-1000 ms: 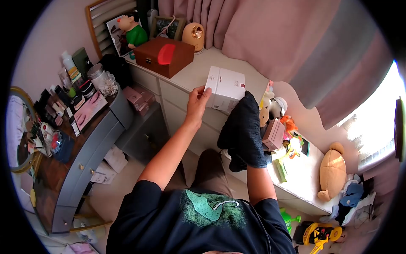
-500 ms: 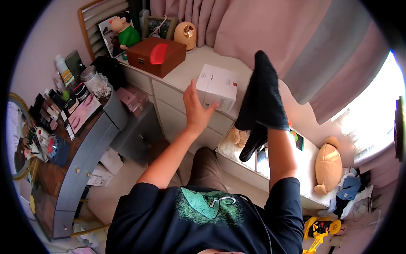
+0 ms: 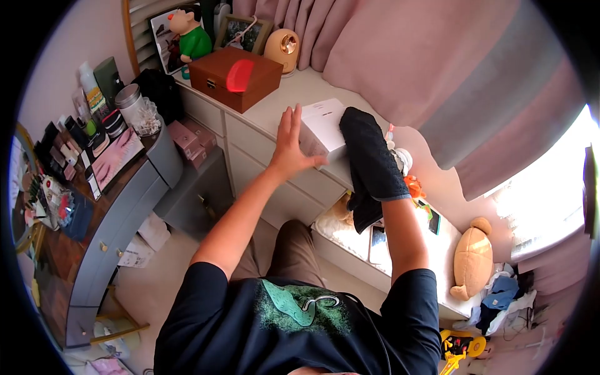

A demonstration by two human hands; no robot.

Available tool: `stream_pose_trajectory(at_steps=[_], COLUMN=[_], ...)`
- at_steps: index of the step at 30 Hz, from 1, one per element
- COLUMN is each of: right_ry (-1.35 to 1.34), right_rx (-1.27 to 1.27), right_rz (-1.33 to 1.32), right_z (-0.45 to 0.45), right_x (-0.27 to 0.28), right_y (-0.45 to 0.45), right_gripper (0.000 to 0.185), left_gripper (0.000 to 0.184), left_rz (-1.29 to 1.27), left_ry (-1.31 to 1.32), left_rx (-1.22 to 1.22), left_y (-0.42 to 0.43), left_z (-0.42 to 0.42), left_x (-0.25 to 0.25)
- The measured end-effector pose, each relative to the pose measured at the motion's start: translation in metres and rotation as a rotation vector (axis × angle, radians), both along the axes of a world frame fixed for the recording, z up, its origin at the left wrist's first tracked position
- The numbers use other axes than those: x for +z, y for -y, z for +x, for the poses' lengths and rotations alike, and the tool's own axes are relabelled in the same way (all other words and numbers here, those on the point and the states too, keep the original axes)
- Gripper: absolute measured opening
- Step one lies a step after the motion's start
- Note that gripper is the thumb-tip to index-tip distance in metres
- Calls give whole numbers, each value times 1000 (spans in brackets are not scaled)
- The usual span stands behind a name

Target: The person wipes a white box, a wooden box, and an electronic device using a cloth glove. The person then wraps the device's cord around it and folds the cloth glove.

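1. The white box [image 3: 330,122] is sitting on the top of the white dresser [image 3: 292,92], between the two hands, near its front edge.
2. The left hand [image 3: 289,150] is reaching along the box's left side, fingers pointing away from the body and thumb spreading wide towards the box's near side. It is holding nothing; whether it is touching the box, I cannot tell.
3. The right hand [image 3: 378,167] is wearing or gripping a dark fuzzy cloth [image 3: 364,134] that is hiding its fingers, so how far it is opening I cannot tell. The cloth is overlapping the box's right side in view, its lower part hanging beneath the hand.
4. Beyond the box and to the left, a brown case [image 3: 219,76] is standing with a red object [image 3: 240,75] lying on it.
5. On the far right, a tan plush toy [image 3: 473,259] is lying near piled clothes [image 3: 501,292].
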State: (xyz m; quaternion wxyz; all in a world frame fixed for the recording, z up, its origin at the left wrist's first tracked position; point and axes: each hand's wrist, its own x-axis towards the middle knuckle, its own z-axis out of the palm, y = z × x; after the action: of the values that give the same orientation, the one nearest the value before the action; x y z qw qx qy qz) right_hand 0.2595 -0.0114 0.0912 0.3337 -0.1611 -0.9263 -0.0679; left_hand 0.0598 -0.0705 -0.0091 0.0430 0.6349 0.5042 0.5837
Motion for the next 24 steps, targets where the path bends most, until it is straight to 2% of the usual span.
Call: stream_pose_trajectory(at_steps=[2, 4, 5, 7, 10, 16, 18, 20, 21, 23, 24], right_ry=[-34, 210, 217, 88, 17, -285, -309, -363, -363, 119, 118], right_rx=[-1, -211, -214, -62, -12, 18, 17, 174, 170, -5, -5], right_rz=[-24, -8, -7, 72, 46, -229, -245, -551, -555, 149, 151], right_z=[-4, -17, -10, -4, -14, -44, -49, -50, -50, -50, -52], right_x=[-20, -19, -20, 1, 7, -27, -27, -17, -7, 12, 13], right_y=[-22, -38, -37, -1, 12, 18, 16, 10, 10, 8, 3], right_gripper=[28, 28, 28, 28, 28, 29, 29, 30, 30, 30, 30], left_gripper=[135, 138, 139, 139, 140, 139, 139, 138, 137, 137, 136], left_rz=[-1, 1, -23, -49, -123, -140, -34, -57, -77, -102, -116], left_ry=[-41, -76, -53, -27, -68, -48, -2, -6, -5, -6, -14], left_rx=[66, 132, 126, 115, 19, 72, 48, 21, -5, 13, 36], left_y=[-2, -3, -6, -14, -19, -22, -24, -24, -22, -18, -18], left_z=[13, 18, 15, 6, -2, 0, -1, -4, -4, -2, -3], left_x=[-6, -4, 0, 4, 5, 6, 1, 1, 3, 5, 7])
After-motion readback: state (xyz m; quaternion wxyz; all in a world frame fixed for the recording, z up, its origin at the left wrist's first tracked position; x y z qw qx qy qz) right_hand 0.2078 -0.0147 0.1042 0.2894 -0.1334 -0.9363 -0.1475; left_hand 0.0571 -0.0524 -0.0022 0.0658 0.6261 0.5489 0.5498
